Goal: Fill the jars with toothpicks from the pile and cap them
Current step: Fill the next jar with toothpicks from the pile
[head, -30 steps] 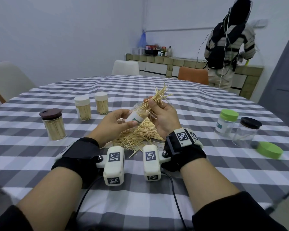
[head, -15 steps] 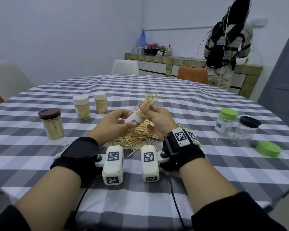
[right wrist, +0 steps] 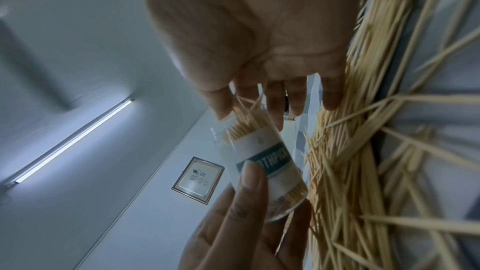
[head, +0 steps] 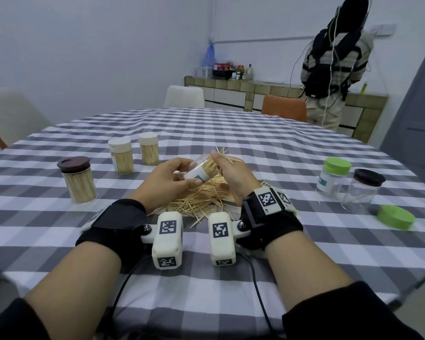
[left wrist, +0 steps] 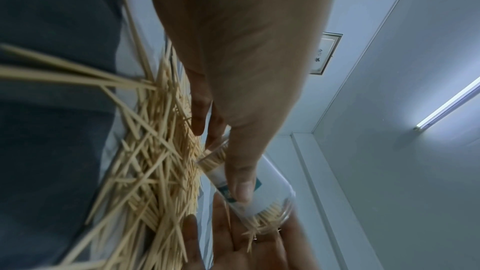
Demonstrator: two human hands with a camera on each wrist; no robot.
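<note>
Head view: the left hand grips a labelled clear jar, tilted with its open mouth toward the far right, above the toothpick pile near the middle of the checked worktop. The right hand pinches a bundle of toothpicks at the jar mouth; some ends splay outside. Toward the left edge stand three filled capped jars: a brown-lidded jar and two white-capped jars. Toward the right edge: a green-capped jar, a black-lidded jar, and a loose green lid.

Left wrist view: thumb across the jar label; toothpicks fill the jar, pile just beside it.

Right wrist view: fingertips close on toothpicks at the jar mouth; label reads "THPICK".
</note>
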